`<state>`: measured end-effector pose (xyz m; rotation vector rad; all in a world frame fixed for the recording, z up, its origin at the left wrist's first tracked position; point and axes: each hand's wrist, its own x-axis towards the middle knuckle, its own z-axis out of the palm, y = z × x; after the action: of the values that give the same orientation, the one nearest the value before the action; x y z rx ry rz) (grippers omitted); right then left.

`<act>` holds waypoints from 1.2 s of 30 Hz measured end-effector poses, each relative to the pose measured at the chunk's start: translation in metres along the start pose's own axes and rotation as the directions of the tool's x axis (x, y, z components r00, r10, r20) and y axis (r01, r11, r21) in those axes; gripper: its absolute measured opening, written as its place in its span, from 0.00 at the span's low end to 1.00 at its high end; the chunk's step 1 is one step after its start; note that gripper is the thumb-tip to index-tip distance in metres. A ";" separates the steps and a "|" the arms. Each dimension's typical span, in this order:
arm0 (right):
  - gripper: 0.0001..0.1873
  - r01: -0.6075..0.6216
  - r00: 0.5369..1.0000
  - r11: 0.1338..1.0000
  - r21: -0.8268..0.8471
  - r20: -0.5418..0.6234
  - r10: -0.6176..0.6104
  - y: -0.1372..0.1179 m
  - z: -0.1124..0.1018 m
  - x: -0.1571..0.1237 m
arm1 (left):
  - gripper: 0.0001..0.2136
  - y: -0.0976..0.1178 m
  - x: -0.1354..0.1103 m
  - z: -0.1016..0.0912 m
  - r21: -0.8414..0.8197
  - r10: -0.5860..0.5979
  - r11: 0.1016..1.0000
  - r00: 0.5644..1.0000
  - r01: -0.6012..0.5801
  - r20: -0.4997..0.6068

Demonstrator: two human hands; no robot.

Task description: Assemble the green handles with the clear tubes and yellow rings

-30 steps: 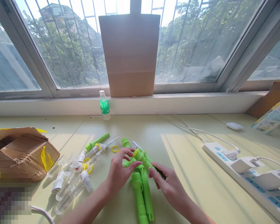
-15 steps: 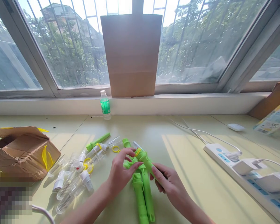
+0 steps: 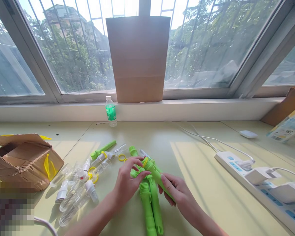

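A green plastic tube (image 3: pixel 157 175) with a threaded end lies slantwise in my right hand (image 3: pixel 179 191), whose thumb rests on top and whose fingers curl beneath. At its threaded end sits a yellow ring (image 3: pixel 145 161), pinched by the fingers of my left hand (image 3: pixel 127 177). More green tubes lie under and in front of my hands, one ribbed green tube (image 3: pixel 146 209) nearest me. My left fingers partly hide the ring and the tubes below it.
Clear plastic tubes (image 3: pixel 75 193) with white caps and loose yellow rings (image 3: pixel 122 157) lie to the left, beside an open cardboard box (image 3: pixel 36 164). A bottle (image 3: pixel 110 111) stands by the sill. A white power strip (image 3: pixel 245 180) with plugs and cables runs along the right.
The held tube has tilted slightly, its lower end showing further past my right hand. Its threaded end is now more covered by my left fingers. Everything else lies as before.
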<state>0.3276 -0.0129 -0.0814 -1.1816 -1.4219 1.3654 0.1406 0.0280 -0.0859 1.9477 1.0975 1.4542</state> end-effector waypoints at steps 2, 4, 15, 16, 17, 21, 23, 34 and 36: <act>0.25 -0.028 0.999 1.000 0.008 -0.015 0.028 -0.002 0.000 0.000 | 0.09 0.000 -0.001 0.001 -0.016 0.004 1.000 1.000 -0.005 -0.008; 0.26 -0.045 0.999 0.999 0.018 -0.017 0.045 -0.004 0.000 0.000 | 0.09 -0.001 -0.002 0.002 -0.027 0.015 1.000 1.000 -0.015 -0.004; 0.26 -0.108 0.993 0.994 0.022 -0.048 0.109 -0.007 0.000 -0.001 | 0.06 0.000 -0.003 0.003 -0.045 -0.005 0.999 1.000 0.005 0.009; 0.26 -0.103 0.994 0.995 0.019 -0.044 0.104 -0.007 0.000 -0.001 | 0.06 0.000 -0.003 0.003 -0.043 -0.009 0.999 1.000 0.010 0.017; 0.26 -0.099 0.994 0.995 0.019 -0.040 0.100 -0.007 0.000 0.000 | 0.06 0.001 -0.002 0.002 -0.041 -0.015 0.999 1.000 0.016 0.023; 0.26 -0.088 0.995 0.996 0.029 -0.034 0.089 -0.008 0.000 -0.001 | 0.07 0.001 -0.001 0.001 -0.048 -0.041 0.998 0.999 0.042 0.021; 0.26 -0.084 0.996 0.996 0.040 -0.030 0.085 -0.009 0.001 -0.001 | 0.07 0.001 -0.002 0.002 -0.062 -0.039 0.997 0.999 0.039 0.008; 0.26 -0.074 0.997 0.996 0.044 -0.034 0.076 -0.009 0.001 0.000 | 0.08 0.000 -0.005 0.005 -0.050 -0.007 0.999 1.000 0.006 -0.022; 0.26 -0.079 0.996 0.996 0.040 -0.036 0.080 -0.009 0.001 0.000 | 0.08 0.000 -0.005 0.005 -0.033 -0.018 0.999 1.000 0.018 -0.022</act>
<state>0.3259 -0.0127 -0.0723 -1.2443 -1.3289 1.4118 0.1446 0.0245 -0.0901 1.8988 1.0914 1.4789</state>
